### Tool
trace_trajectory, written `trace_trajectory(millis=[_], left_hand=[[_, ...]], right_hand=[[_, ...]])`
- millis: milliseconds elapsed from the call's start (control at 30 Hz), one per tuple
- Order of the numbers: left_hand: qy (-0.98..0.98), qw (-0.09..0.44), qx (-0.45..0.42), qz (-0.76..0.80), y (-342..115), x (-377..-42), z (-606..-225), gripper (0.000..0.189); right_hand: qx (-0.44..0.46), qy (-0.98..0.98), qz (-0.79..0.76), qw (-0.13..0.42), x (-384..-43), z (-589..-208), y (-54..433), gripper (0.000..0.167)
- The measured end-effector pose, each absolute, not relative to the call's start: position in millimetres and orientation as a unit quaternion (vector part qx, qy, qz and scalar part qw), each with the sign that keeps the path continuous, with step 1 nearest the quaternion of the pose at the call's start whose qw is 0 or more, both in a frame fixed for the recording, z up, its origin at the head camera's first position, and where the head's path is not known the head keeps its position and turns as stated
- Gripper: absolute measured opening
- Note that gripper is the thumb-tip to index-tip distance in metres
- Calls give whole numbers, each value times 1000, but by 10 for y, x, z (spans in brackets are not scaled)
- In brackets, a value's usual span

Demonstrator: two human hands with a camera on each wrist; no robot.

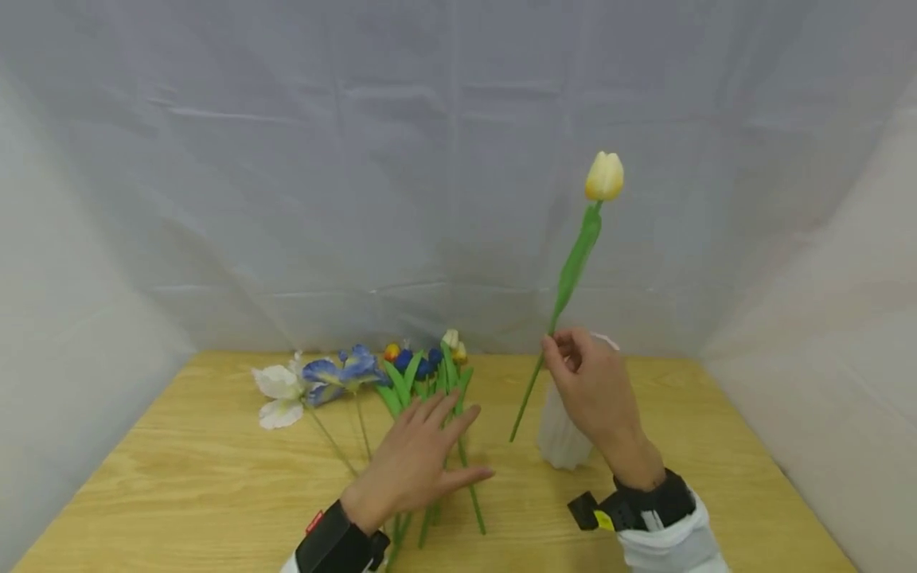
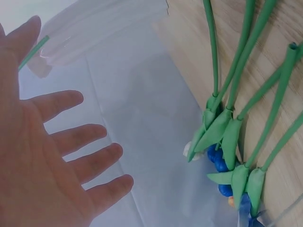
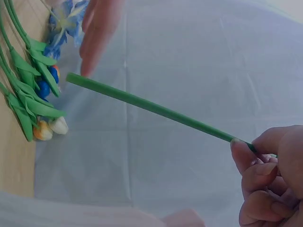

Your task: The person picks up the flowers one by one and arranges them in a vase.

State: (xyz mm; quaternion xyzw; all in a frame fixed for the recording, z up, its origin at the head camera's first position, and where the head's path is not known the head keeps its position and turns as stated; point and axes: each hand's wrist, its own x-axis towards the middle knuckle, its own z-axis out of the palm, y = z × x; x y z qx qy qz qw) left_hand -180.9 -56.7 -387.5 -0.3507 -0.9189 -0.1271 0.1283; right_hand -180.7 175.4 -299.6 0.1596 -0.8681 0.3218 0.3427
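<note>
A pale yellow-white tulip [image 1: 605, 177] stands tilted in the air, its green stem [image 3: 156, 109] pinched between thumb and fingers of my right hand [image 1: 591, 386]. The stem's lower end points down to the left. Partly behind that hand, a white ribbed vase [image 1: 564, 430] stands on the table. My left hand [image 1: 419, 458], fingers spread and holding nothing, hovers over several tulips lying with green stems [image 2: 246, 52]. Their heads are blue [image 1: 423, 368], white [image 1: 450, 338] and orange [image 1: 392, 352].
Left of the tulips lie a blue iris-like flower [image 1: 351, 372] and a white one [image 1: 281, 394] on thin stems. The wooden table [image 1: 179, 469] ends at a grey cloth backdrop [image 1: 358, 199], with pale cloth [image 1: 845, 318] at the sides.
</note>
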Motion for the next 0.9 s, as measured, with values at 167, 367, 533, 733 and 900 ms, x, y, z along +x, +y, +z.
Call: trace_trajectory(millis=[167, 367, 533, 733, 900], left_hand=[[-921, 135, -348, -115, -529, -1852, -3817, 82], [-924, 109, -343, -131, -497, -1863, -3782, 81], [-922, 120, -349, -120, -435, -1889, -3756, 79], [-914, 125, -368, -118, -297, -1929, -3680, 79], [-916, 124, -366, -112, -238, -1931, -3646, 80]], right_hand=[[155, -856, 349, 349, -1861, -2830, 1889, 17], [156, -852, 343, 364, -1912, -2727, 1999, 21], [137, -847, 350, 375, -1914, -2659, 2123, 21], [94, -837, 343, 417, -1888, -2486, 2323, 24], [75, -833, 348, 424, -1876, -2426, 2432, 25]])
